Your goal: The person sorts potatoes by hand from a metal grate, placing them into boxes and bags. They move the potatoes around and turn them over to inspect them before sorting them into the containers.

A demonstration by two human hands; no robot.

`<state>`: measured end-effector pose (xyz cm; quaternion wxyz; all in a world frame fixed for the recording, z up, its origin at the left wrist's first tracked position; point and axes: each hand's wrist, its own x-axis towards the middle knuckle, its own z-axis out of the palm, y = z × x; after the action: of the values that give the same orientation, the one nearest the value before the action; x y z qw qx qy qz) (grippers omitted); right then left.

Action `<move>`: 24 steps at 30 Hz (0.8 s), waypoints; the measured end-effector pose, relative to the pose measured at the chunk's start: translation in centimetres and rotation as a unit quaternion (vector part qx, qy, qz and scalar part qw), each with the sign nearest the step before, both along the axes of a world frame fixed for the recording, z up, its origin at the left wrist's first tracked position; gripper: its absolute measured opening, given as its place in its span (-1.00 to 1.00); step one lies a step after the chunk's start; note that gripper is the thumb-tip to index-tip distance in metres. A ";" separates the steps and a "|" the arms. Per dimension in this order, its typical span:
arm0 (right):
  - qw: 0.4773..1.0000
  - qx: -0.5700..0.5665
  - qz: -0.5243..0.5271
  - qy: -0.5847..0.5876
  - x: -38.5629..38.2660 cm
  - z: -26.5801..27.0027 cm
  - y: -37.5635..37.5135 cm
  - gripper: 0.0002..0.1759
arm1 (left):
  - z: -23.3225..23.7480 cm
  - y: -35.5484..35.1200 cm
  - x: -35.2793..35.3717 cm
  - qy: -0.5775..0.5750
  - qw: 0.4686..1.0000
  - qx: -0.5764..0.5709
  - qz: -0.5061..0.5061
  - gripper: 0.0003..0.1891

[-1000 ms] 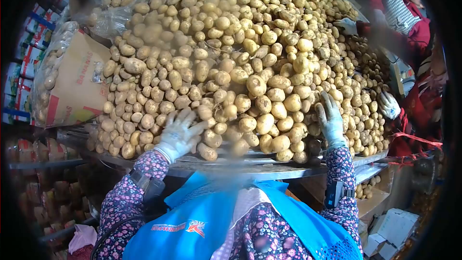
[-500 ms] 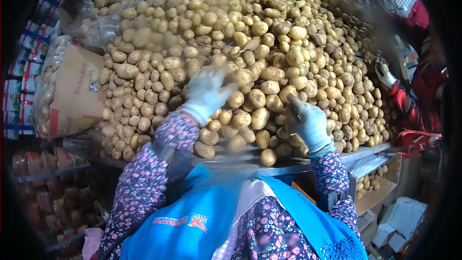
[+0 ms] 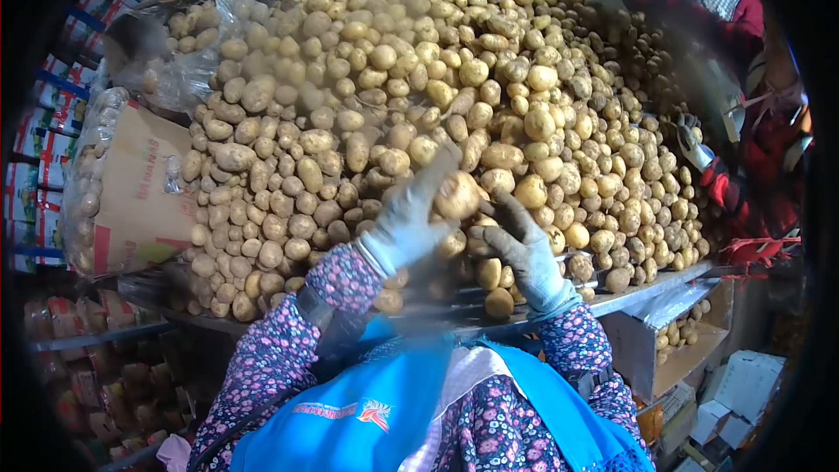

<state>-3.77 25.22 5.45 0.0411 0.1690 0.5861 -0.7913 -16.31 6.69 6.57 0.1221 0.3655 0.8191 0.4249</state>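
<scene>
My left hand (image 3: pixel 409 225), in a pale work glove, closes its fingers and thumb around a large potato (image 3: pixel 457 195) above the heap. My right hand (image 3: pixel 527 255), gloved with darkened fingertips, is just to the right. Its fingers are apart, and the upper fingertips reach the edge of that potato or come very close to it. Below both hands, a few loose potatoes lie on the metal slats near the table's front edge, one of them a small round potato (image 3: pixel 499 304). Many potatoes of mixed sizes (image 3: pixel 376 61) spread behind and around my hands.
A banana carton (image 3: pixel 144 183) and a plastic-lined box of potatoes (image 3: pixel 197 31) stand at the left. An open box with potatoes (image 3: pixel 682 332) sits under the right edge. At the far right, another person's gloved hand (image 3: pixel 695 144) rests by the heap. Filled red bags (image 3: pixel 92 358) are stacked lower left.
My left hand has moved right and down and now holds a large potato. My right hand has shifted slightly left and down toward it. The view has shifted slightly.
</scene>
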 end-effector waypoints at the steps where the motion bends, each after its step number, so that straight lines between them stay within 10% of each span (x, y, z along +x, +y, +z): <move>1: 0.999 0.000 0.014 0.039 -0.6 -0.7 -0.7 -0.31 | -0.4 0.4 0.7 0.081 0.996 0.022 -0.014 -0.11; 2: 0.997 -0.050 0.018 0.062 -0.5 -0.4 -1.0 -0.48 | -0.6 0.4 1.4 0.070 0.996 0.010 -0.048 -0.16; 3: 0.920 0.304 0.141 0.204 -0.5 0.1 -0.1 -0.61 | -2.0 0.0 2.3 0.038 0.994 -0.078 -0.073 -0.14; 4: 0.993 0.061 0.083 0.057 -0.5 -1.3 -0.8 -0.69 | -1.0 -0.2 3.2 0.007 0.989 -0.126 -0.083 -0.09; 6: 0.994 -0.049 0.085 0.053 0.2 0.7 -0.9 -0.65 | -2.2 -0.8 4.3 0.077 0.995 0.001 -0.062 -0.04; 7: 0.924 0.211 0.124 0.292 0.1 -2.9 0.1 -0.39 | 0.3 -0.9 4.9 0.031 0.999 -0.015 -0.034 -0.05; 9: 0.982 -0.176 0.060 0.044 0.9 1.4 -0.9 -0.15 | 0.7 -1.7 5.5 0.079 0.997 0.008 -0.017 -0.13; 12: 0.951 -0.298 0.048 0.070 2.1 0.6 -0.2 -0.13 | -0.5 -3.7 7.0 0.037 0.998 -0.047 -0.002 -0.28; 19: 0.950 -0.285 -0.092 0.087 5.9 0.9 0.1 -0.19 | -5.3 -4.8 9.0 0.233 0.903 -0.332 -0.139 -0.26; 24: 0.918 -0.298 -0.208 0.160 9.3 0.6 -0.8 -0.26 | -7.2 -5.8 8.7 0.308 0.880 -0.321 -0.166 -0.19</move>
<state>5.53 24.38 6.05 -0.1704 0.1384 0.2736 -0.9365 -7.63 0.92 -0.67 0.0429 0.5494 0.8342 -0.0226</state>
